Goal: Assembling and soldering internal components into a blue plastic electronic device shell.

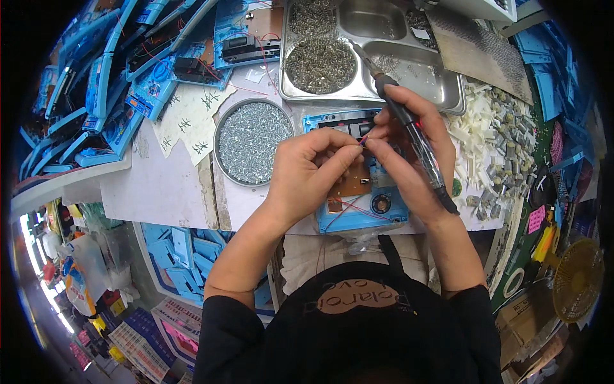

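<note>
In front of me lies an opened blue plastic housing (332,221) with a brown circuit board (359,182), thin coloured wires and a round black part (381,203) in it. Above it, my left hand (313,168) is closed, thumb and forefinger pinching thin wires (363,142). The fingertips of my right hand (416,168) meet the left ones at these wires. Held through that same right hand is a dark pen-shaped tool (403,115), slanting up and left to a metal tip above the tray's edge. My fingers hide the wire ends.
Behind the housing stands a metal tray (368,99) with small metal parts. A round dish of screws (254,142) sits at the left. White and grey small parts (489,128) lie heaped at the right. Blue housings (102,83) pile up far left; a fan (577,280) stands lower right.
</note>
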Demonstrator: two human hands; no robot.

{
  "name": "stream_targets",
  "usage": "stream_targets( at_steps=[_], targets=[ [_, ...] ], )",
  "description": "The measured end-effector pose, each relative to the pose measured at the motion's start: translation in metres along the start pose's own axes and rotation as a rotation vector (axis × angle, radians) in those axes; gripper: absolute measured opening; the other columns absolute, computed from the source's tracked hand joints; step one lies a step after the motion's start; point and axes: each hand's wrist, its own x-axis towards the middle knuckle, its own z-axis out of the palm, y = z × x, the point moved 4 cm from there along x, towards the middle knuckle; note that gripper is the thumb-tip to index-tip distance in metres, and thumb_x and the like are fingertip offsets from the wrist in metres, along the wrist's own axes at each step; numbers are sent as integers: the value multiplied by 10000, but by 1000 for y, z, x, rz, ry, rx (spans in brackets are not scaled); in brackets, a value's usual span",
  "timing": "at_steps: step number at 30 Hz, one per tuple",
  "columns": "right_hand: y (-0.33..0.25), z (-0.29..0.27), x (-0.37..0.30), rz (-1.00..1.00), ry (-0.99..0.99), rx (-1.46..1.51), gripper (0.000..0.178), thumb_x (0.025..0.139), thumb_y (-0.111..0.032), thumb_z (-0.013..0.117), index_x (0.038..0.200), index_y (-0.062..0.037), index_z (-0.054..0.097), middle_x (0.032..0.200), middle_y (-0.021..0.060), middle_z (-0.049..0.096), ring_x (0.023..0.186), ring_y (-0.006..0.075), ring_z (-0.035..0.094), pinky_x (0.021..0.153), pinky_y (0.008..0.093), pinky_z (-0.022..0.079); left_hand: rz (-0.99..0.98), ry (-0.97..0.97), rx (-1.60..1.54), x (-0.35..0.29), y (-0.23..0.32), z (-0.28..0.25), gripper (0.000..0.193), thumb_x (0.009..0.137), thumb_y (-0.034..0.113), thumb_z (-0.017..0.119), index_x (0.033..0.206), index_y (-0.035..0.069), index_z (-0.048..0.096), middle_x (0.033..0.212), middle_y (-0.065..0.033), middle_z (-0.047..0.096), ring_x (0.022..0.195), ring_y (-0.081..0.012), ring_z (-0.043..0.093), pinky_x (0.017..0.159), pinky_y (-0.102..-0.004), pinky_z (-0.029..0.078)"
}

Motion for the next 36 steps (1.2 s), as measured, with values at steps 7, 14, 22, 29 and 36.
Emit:
stream_targets(
  at_steps=[7,14,22,29,36],
  targets=[
    [1,2,2,5,9,27,585,871,65,713,1417,-54,544,1053,62,619,897,106,646,836,255,558,23,8,-25,1,-4,0,136,973,115,706,1030,-6,734,845,-36,753,672,-54,661,608,-208,525],
    [1,5,-1,-99,72,-90,561,833,95,718,1359,-44,582,1031,64,612,868,124,641,784,251,545,28,26,-47,1,-4,0,128,971,115,708,1013,-3,732,839,-31,747,672,-48,648,605,-206,516],
    [-16,-8,-16,-457,103,-499,489,777,-31,839,1235,-44,669,939,114,633,744,207,605,675,293,493,421,258,482,5,13,3,61,815,50,764,852,36,718,836,-71,596,664,-162,618,580,-292,494],
    [-27,-55,-42,-429,101,-452,379,831,-20,783,1184,-1,645,805,117,632,676,190,565,610,294,437,396,229,538,3,13,10,65,787,32,746,804,19,685,850,-78,545,705,-205,582,613,-320,485],
    [-30,-58,-52,-460,-77,-473,289,820,-53,760,1076,-14,632,711,99,623,551,215,562,512,317,425,426,246,561,4,12,9,84,785,43,747,783,38,663,844,-92,560,697,-243,604,602,-355,504]
  ],
)
